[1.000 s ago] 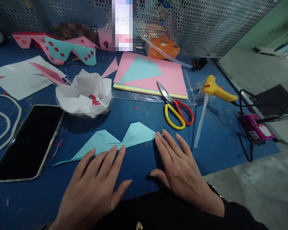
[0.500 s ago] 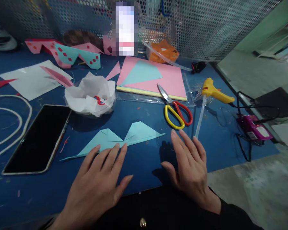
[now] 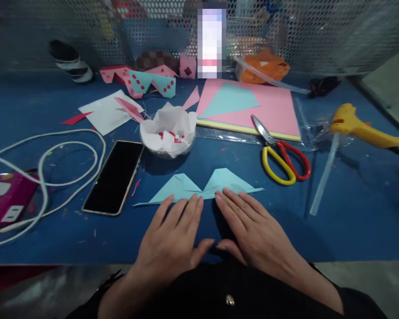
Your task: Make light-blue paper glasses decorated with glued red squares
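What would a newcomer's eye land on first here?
Probably the folded light-blue paper, front and centre, with the left hand and right hand at its near edge. Next, the scissors with red and yellow handles to its right, then the yellow glue gun farther right.
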`<action>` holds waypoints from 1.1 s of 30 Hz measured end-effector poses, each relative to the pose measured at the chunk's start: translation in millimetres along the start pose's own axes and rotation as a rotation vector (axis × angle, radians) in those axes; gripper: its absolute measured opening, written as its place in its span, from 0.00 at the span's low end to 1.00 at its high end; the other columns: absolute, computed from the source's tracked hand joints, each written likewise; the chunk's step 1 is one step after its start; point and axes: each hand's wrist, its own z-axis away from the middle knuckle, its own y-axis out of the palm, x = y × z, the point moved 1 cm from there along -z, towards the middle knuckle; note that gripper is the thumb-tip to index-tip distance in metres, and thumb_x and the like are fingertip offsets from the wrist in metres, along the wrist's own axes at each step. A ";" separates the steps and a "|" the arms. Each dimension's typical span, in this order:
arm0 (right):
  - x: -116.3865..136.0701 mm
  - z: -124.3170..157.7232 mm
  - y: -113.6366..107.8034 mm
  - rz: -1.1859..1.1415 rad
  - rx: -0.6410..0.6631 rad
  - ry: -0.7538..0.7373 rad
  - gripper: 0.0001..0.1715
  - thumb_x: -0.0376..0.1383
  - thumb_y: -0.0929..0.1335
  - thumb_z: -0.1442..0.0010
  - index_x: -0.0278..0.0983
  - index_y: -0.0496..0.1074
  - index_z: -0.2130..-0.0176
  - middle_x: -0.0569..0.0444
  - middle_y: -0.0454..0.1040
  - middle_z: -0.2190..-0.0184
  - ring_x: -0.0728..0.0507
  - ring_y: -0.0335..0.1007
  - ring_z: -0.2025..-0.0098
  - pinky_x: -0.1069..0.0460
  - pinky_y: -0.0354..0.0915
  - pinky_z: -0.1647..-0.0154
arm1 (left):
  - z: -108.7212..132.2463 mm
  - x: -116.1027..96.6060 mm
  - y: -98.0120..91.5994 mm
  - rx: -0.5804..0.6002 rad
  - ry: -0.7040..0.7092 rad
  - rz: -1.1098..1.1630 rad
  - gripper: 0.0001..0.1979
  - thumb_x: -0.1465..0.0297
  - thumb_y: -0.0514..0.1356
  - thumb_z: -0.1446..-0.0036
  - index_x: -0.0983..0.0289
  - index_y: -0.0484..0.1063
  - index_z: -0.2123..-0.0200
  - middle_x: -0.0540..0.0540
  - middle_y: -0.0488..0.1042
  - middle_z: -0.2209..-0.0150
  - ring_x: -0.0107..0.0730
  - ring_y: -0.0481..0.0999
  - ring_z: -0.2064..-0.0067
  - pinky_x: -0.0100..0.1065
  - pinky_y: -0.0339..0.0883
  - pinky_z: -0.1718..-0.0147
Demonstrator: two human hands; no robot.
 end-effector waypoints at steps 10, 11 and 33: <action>-1.5 1.3 -0.3 -0.013 0.002 -0.005 0.36 0.48 0.57 0.27 0.22 0.63 0.37 0.41 0.68 0.37 0.36 0.60 0.33 0.40 0.50 0.32 | 27.7 14.2 -12.3 0.031 -0.101 -0.134 0.31 0.54 0.49 0.30 0.76 0.73 0.45 0.64 0.77 0.44 0.51 0.78 0.49 0.50 0.60 0.47; -1.5 1.2 -0.4 -0.012 0.006 -0.006 0.36 0.48 0.57 0.27 0.22 0.62 0.37 0.41 0.68 0.36 0.36 0.60 0.33 0.40 0.50 0.32 | 30.3 15.5 -13.4 0.034 -0.116 -0.146 0.31 0.54 0.49 0.30 0.75 0.73 0.44 0.63 0.76 0.44 0.51 0.78 0.49 0.50 0.60 0.47; -1.2 2.2 0.6 -0.007 0.032 0.014 0.33 0.44 0.60 0.28 0.23 0.61 0.35 0.40 0.66 0.35 0.37 0.58 0.32 0.37 0.52 0.32 | 39.7 19.3 -12.1 0.026 -0.136 -0.103 0.30 0.55 0.49 0.30 0.74 0.69 0.41 0.65 0.76 0.43 0.49 0.78 0.46 0.47 0.61 0.46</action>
